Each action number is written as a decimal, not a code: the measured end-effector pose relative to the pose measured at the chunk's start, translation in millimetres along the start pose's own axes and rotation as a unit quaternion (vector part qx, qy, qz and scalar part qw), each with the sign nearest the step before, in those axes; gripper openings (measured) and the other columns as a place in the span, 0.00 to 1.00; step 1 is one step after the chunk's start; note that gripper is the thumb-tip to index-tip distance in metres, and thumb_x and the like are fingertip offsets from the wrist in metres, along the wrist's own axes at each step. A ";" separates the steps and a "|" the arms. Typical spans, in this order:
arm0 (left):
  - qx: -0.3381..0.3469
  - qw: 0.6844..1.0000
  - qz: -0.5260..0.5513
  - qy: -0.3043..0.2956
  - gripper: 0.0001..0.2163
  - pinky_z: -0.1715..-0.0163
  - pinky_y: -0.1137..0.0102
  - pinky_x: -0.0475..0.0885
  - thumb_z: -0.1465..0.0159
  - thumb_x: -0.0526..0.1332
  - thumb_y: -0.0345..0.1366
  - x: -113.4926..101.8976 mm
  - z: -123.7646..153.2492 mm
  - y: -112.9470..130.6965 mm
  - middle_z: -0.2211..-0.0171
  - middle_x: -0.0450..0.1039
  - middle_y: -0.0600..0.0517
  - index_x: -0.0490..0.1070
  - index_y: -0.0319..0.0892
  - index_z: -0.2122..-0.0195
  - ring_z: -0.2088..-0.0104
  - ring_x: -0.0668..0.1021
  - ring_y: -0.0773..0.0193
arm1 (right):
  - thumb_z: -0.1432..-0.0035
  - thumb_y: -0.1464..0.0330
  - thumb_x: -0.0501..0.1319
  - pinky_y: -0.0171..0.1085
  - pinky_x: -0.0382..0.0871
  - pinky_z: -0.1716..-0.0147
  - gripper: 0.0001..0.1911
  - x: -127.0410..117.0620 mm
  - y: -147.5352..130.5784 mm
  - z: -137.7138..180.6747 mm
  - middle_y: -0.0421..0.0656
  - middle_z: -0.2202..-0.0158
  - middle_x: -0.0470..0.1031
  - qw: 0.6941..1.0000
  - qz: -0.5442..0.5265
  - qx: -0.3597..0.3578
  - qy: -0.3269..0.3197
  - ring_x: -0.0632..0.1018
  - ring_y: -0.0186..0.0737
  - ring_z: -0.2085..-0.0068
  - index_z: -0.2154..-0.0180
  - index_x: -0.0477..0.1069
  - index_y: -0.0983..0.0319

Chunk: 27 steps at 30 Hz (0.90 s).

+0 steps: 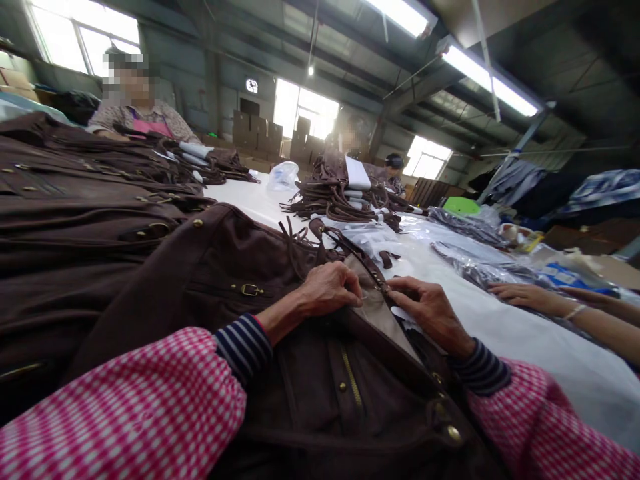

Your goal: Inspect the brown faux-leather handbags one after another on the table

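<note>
A dark brown jacket (225,257) with brass snaps, buckles and zips lies spread in front of me, its front opening showing a beige lining (377,310). My left hand (327,290) is closed at the near edge of that opening, fingers curled; the exact spot under its fingertips is hidden. Across the lining, my right hand (433,313) pinches the other front edge, by a row of small metal fittings, between thumb and fingers. A white tag (406,317) shows beneath the right hand. The short brass zip (351,377) below my left hand is untouched.
More brown jackets (75,193) are piled at left. Bundled brown straps (340,193) with white wrappings sit on the white table (500,333), beside plastic bags (283,176). A co-worker's hands (540,298) rest on plastic-wrapped garments (470,250) at right. A person (137,110) works at far left.
</note>
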<state>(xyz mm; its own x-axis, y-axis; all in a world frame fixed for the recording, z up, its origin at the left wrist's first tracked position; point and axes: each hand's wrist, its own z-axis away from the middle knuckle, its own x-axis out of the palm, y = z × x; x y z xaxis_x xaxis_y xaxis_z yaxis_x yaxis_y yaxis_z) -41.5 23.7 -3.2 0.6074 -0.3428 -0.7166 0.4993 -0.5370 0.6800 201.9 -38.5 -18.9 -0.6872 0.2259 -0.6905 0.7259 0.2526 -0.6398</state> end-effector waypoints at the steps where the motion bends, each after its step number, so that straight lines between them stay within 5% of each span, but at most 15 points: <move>1: 0.005 1.000 0.010 0.002 0.05 0.67 0.72 0.62 0.45 0.70 0.38 0.5 -0.5 -1.8 0.73 0.78 0.57 0.84 0.46 0.68 0.64 0.77 0.62 | 0.39 0.60 0.64 0.45 0.71 0.51 0.13 -0.3 -1.8 -1.1 0.44 0.56 0.83 1.000 0.008 -0.011 0.012 0.81 0.49 0.53 0.56 0.81 0.58; 6: 0.035 0.994 0.097 0.016 0.07 0.66 0.73 0.66 0.45 0.67 0.38 4.4 -5.6 -14.5 0.71 0.79 0.55 0.83 0.43 0.68 0.65 0.77 0.62 | 0.41 0.60 0.66 0.45 0.72 0.56 0.11 3.6 -18.2 -13.5 0.44 0.60 0.84 0.996 -0.015 -0.036 0.075 0.81 0.49 0.58 0.61 0.83 0.58; 14: 0.055 0.972 0.226 0.027 0.12 0.65 0.73 0.70 0.44 0.66 0.42 8.9 -8.2 -21.9 0.70 0.81 0.50 0.82 0.38 0.69 0.66 0.79 0.62 | 0.48 0.60 0.73 0.33 0.60 0.78 0.17 26.3 -39.1 -16.5 0.42 0.71 0.82 0.966 -0.250 0.053 -0.021 0.71 0.33 0.76 0.60 0.76 0.62; 27: 0.044 0.992 0.117 0.010 0.13 0.66 0.74 0.67 0.40 0.63 0.44 5.5 -4.0 -17.2 0.69 0.80 0.53 0.82 0.42 0.64 0.65 0.78 0.63 | 0.46 0.59 0.72 0.31 0.52 0.81 0.14 28.3 -34.0 -10.5 0.43 0.70 0.79 0.947 -0.305 0.083 -0.059 0.67 0.29 0.76 0.66 0.78 0.63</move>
<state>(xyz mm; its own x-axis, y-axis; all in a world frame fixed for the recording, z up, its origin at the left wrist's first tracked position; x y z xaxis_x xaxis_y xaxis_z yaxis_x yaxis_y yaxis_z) -44.3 34.1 -18.2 0.7125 -0.4519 -0.5367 0.2873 -0.5101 0.8108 157.5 -30.8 -13.1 -0.9791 -0.0237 -0.2018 0.1961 0.1486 -0.9692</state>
